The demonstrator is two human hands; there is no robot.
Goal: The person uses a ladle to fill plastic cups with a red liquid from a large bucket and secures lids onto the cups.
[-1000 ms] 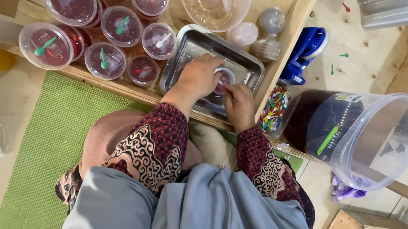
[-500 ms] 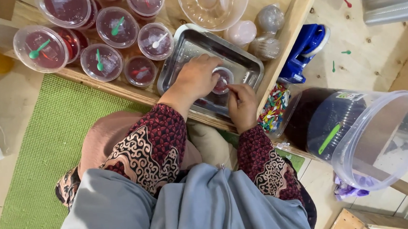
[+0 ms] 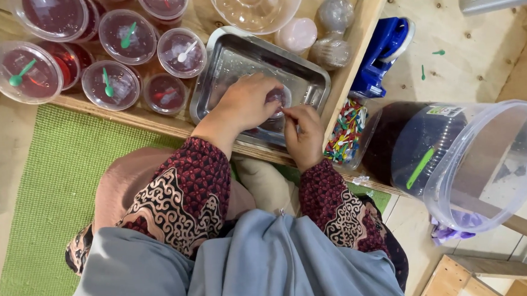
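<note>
From the head view we see our left hand (image 3: 245, 103) closed around a small clear cup (image 3: 277, 98) of red content inside the metal tray (image 3: 224, 59), our right hand (image 3: 302, 133) pinching its edge; lidded cups (image 3: 113, 84) of red drink stand left, a big bucket (image 3: 459, 160) of dark liquid right

A cluster of lidded clear cups (image 3: 110, 84) holding dark red contents stands on the wooden shelf (image 3: 152, 121), several with small green spoons on their lids. A clear ring-shaped mould (image 3: 256, 5) sits at the top, and a blue tool (image 3: 385, 52) lies just past the shelf's side wall. A large clear bucket (image 3: 465, 160) of dark liquid tilts at the right, and a green mat (image 3: 42, 210) covers the floor.
</note>
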